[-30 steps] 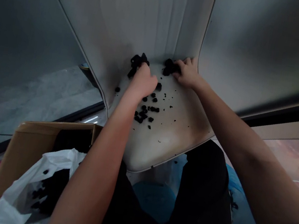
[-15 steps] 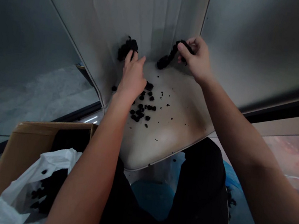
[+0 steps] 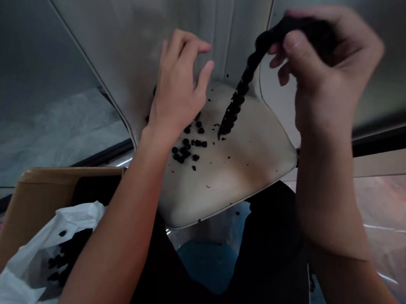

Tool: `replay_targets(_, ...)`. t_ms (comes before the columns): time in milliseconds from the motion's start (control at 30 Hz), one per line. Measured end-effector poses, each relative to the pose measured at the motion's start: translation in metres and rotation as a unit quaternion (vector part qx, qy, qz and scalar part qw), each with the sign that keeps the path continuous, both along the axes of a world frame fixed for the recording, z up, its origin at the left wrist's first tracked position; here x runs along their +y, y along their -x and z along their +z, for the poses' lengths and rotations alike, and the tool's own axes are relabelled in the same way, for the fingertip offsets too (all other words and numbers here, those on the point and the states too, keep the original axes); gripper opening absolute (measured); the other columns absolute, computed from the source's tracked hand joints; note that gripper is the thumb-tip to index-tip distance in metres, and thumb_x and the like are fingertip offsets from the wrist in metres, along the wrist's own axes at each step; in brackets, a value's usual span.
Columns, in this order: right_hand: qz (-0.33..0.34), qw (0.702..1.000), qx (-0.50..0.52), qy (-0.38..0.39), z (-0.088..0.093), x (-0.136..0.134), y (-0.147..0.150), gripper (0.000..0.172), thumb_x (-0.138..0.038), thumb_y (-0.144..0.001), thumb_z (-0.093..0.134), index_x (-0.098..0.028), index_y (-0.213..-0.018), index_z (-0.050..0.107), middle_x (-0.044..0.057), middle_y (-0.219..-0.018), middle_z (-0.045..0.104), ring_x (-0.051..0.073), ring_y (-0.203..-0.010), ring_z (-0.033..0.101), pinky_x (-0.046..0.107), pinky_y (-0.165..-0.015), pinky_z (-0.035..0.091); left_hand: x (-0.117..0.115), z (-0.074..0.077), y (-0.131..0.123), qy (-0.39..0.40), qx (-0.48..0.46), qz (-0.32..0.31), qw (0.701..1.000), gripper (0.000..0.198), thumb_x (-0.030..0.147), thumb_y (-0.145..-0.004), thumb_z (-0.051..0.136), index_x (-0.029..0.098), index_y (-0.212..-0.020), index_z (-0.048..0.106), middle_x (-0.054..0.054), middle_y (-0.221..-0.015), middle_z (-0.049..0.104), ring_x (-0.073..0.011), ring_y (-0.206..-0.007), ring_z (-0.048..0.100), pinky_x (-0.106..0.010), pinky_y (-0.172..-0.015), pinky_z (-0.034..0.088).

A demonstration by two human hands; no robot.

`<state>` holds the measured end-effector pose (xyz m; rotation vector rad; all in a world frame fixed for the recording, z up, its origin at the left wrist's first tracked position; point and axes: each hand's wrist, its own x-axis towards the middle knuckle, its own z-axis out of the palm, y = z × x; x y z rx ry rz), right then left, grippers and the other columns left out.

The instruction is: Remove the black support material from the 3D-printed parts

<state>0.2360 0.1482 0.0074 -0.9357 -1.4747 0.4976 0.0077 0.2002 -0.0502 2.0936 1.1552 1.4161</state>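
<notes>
My right hand (image 3: 334, 78) is raised over the right side of the chair, pinching a long black knobbly strip (image 3: 240, 88) between thumb and fingers. The strip bends over the fingers, and its lower end hangs down near the seat. My left hand (image 3: 181, 83) is at the back of the pale chair seat (image 3: 215, 190), fingers spread and curved, with nothing visible in it. Small black round pieces (image 3: 183, 155) lie on the seat by my left wrist, along with scattered black crumbs. Part of a dark clump shows behind that hand, mostly hidden.
At lower left stands a cardboard box (image 3: 34, 196) with a white plastic bag (image 3: 27, 257) holding black knobbly pieces. The chair's pleated backrest (image 3: 139, 22) rises behind the seat. A blue tub (image 3: 208, 262) sits below, between my dark-clothed legs.
My right hand has risen toward me and to the right, lifting the strip so that it hangs. My left hand has come off the black clump and spread its fingers.
</notes>
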Motion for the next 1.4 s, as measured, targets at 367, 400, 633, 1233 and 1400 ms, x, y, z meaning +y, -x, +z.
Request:
replay_targets(367,-0.032,0.972,0.228,0.034,-0.019,-0.062,0.018,0.021,-0.051,-0.077,0.102,-0.042,-0.091,0.089,-0.004,-0.112,0.078,0.023,-0.103,0.077,0.037,-0.095,0.068,-0.064,0.022,-0.048,0.184,-0.162,-0.198,0.949,0.028,0.035,-0.116,0.056,0.028,-0.095,0.074,-0.001,-0.094,0.079,-0.0204,-0.089,0.073,-0.038,-0.087,0.057)
replay_targets(400,-0.031,0.966,0.253,0.045,-0.029,-0.062,0.020,0.023,-0.049,-0.076,0.102,-0.041,-0.091,0.088,-0.003,-0.111,0.078,0.025,-0.108,0.077,0.040,-0.102,0.067,-0.064,0.018,-0.053,0.193,-0.150,-0.198,0.949,0.028,0.033,-0.116,0.056,0.028,-0.094,0.073,-0.001,-0.093,0.079,-0.0199,-0.087,0.073,-0.037,-0.086,0.057)
replay_targets(633,-0.057,0.980,0.164,0.101,-0.056,-0.069,0.008,0.015,-0.048,-0.102,0.078,-0.038,-0.094,0.085,0.003,-0.077,0.065,0.027,-0.065,0.065,0.047,-0.063,0.056,-0.061,-0.004,-0.069,0.220,-0.090,-0.219,0.946,0.020,0.024,-0.112,0.060,0.023,-0.096,0.072,-0.001,-0.091,0.080,-0.0185,-0.090,0.077,-0.032,-0.082,0.057)
replay_targets(1233,0.012,0.981,-0.010,0.192,-0.111,-0.059,-0.009,0.040,-0.072,-0.089,0.086,-0.033,-0.089,0.081,-0.002,-0.073,0.071,0.018,-0.065,0.061,0.036,-0.058,0.049,-0.051,-0.007,-0.036,0.350,-0.043,-0.223,0.909,0.018,0.014,-0.084,0.093,0.023,-0.098,0.086,0.000,-0.100,0.087,-0.0222,-0.100,0.083,-0.034,-0.095,0.066)
replay_targets(1400,0.067,0.976,0.031,0.206,-0.114,-0.062,-0.012,0.038,-0.064,-0.083,0.096,-0.032,-0.098,0.082,-0.002,-0.088,0.079,0.021,-0.078,0.070,0.037,-0.071,0.055,-0.052,-0.002,-0.037,0.379,-0.091,-0.209,0.897,0.018,0.006,-0.087,0.087,0.023,-0.091,0.087,0.000,-0.093,0.087,-0.0195,-0.092,0.083,-0.034,-0.091,0.069)
